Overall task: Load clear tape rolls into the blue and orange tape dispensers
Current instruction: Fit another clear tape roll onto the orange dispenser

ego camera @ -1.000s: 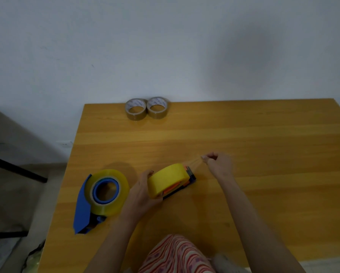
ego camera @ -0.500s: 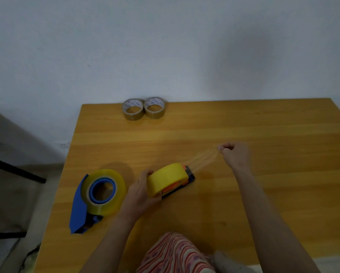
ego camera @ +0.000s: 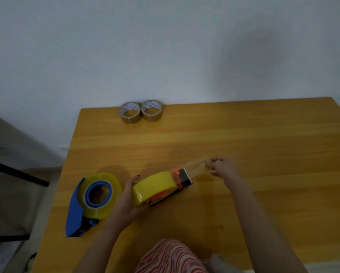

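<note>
1. Two tape dispensers lie on the light wooden table point(ego camera: 263, 144), both in its near left part. The blue plastic tape dispenser point(ego camera: 74, 211) is the leftmost and lies on its side close to the table's left edge.
2. Around the blue dispenser's round hub sits a clear yellow-tinted tape roll point(ego camera: 114, 184), with its open core facing up.
3. Just right of that roll, the left hand point(ego camera: 125, 203) grips the second yellow-tinted tape roll point(ego camera: 153, 186). Its fingers curl round the roll's left end, and one dark-painted nail shows on the far side.
4. At the table's far edge, well apart from the hands, the left brown tape roll point(ego camera: 130, 113) and the right brown tape roll point(ego camera: 151, 110) lie flat and touch side by side.
5. The second roll is mounted in the orange and black tape dispenser point(ego camera: 176, 174), whose cutter end points right and slightly far.
6. From that cutter end a thin strip of clear tape point(ego camera: 196, 168) stretches to the right; it is faint and hard to trace.
7. The right hand point(ego camera: 223, 167), blurred, pinches the strip's free end with curled fingers, near the dispenser's right side.
8. At the near edge, a red and white striped garment point(ego camera: 171, 257) shows between the two forearms.
</note>
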The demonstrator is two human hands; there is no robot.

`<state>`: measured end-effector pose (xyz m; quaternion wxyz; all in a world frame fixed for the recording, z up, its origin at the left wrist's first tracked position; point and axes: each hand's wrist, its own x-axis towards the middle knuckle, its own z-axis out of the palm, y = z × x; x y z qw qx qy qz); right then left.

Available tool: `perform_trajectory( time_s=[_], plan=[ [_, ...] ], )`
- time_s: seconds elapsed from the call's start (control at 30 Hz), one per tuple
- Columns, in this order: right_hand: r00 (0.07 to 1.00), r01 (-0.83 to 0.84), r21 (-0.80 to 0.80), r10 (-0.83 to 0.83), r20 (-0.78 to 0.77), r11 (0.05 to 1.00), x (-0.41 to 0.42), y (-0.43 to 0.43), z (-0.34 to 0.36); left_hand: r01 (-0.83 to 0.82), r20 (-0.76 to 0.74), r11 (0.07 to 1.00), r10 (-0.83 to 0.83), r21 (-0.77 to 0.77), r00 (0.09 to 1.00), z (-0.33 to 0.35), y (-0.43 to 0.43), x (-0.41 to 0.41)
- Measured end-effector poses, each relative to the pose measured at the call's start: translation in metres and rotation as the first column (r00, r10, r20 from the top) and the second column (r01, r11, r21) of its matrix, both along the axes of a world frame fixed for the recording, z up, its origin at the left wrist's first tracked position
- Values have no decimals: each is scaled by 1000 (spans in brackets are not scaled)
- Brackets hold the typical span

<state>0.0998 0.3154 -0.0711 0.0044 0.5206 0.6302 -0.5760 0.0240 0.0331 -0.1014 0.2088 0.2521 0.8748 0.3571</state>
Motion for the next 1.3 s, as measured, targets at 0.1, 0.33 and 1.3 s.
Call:
perform_trajectory(
  time_s=[0.1, 0.33, 1.3],
  plan=[
    [992, 6, -70, -15, -125, 998, 1, -2, 4, 4, 9, 1000, -3, -28, 1000, 2, -3, 1],
    [974, 46, -109, -69, -216, 993, 12, 21, 8, 80, -59, 985, -89, -151, 994, 10, 16, -2],
    [995, 54, -204, -70, -73, 978, 11, 0, -58, 267, -233, 858, -395, -439, 888, 49, 63, -10]
  ],
)
